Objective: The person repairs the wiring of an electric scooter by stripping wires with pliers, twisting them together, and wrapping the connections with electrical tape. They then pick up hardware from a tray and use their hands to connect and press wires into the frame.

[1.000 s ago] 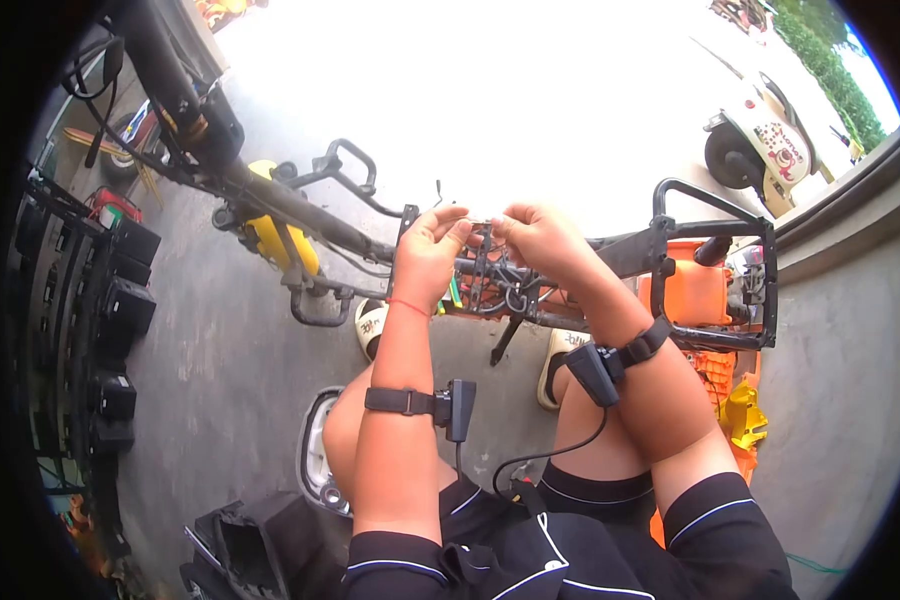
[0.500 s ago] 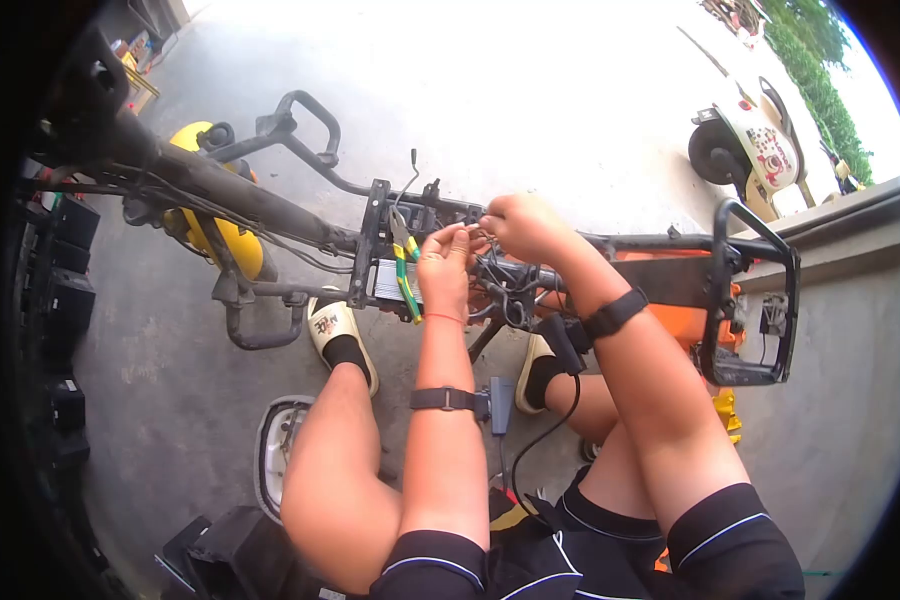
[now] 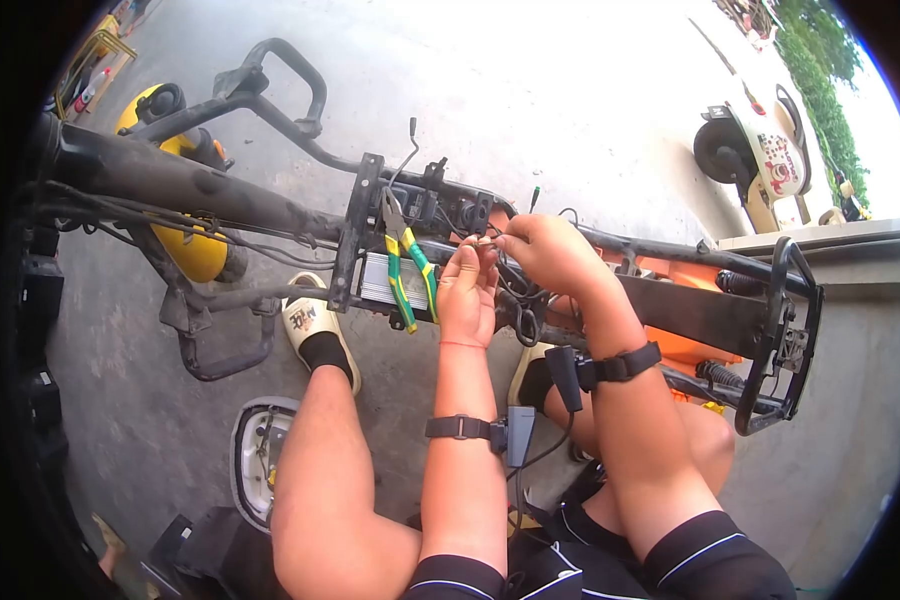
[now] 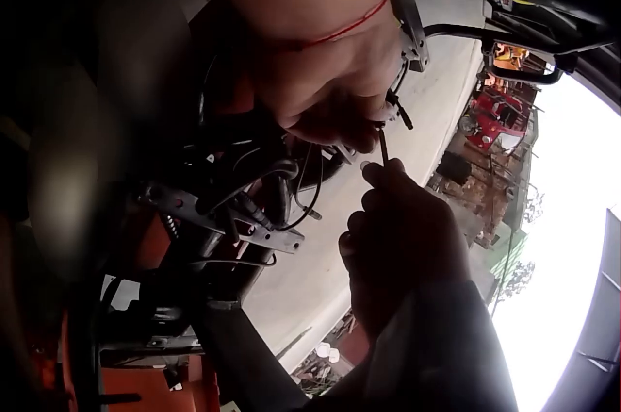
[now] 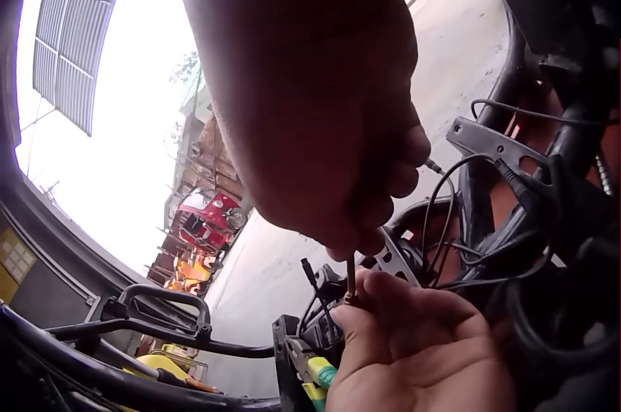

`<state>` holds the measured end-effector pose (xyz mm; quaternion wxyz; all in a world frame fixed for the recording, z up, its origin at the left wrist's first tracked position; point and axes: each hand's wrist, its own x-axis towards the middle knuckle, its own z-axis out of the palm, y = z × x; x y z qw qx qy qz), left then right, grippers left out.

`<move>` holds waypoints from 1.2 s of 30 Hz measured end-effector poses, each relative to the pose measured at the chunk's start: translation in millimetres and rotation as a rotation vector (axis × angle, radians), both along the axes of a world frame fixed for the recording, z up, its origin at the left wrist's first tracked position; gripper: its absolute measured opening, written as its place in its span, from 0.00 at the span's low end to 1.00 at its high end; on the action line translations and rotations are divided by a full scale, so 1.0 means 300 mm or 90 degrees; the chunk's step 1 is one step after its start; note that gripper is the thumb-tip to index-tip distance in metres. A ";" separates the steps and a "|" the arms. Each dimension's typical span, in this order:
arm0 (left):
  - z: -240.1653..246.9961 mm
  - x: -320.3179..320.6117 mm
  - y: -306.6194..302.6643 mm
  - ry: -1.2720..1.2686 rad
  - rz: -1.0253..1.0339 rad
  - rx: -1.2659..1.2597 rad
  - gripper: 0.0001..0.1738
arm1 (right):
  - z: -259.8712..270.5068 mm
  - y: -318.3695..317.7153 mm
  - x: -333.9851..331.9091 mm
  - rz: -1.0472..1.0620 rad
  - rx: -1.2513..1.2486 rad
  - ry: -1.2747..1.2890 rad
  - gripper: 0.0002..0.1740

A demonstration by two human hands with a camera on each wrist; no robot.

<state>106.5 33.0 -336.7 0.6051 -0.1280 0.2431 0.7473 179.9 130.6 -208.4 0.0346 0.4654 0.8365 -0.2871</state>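
Frame (image 3: 205,190) of dark metal tubes, lying from left to right across the scene, with a person's two hands meeting above its middle. The left hand (image 3: 468,300) is narrowed, thumb and fingertips pinching the lower end of a slender piece (image 5: 351,278), brass-toned in the right wrist view. The right hand (image 3: 552,252), likewise narrowed, pinches the other end of that piece from the far right; the hands are just beside each other, with only a short length of it exposed. What the piece is cannot be told, since fingers cover both ends. A red cord (image 4: 347,32) encircles the left wrist.

Just left of the left hand, pliers (image 3: 395,272) with green and yellow handles lie aslant, head toward the far side, across a silver finned block (image 3: 375,280). Black cables (image 3: 527,328) loop near the hands, on the near side of the frame. Orange panels (image 3: 685,345) show on the right; a yellow part (image 3: 192,250) shows on the left. Near the person's bent leg, a white shell (image 3: 242,455) rests on the floor, well apart from the hands. At far right stands a white scooter (image 3: 778,160).
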 end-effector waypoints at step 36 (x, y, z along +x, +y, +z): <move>0.088 -0.073 0.139 0.149 -0.029 -0.310 0.12 | -0.099 0.025 -0.108 0.042 0.151 -0.050 0.15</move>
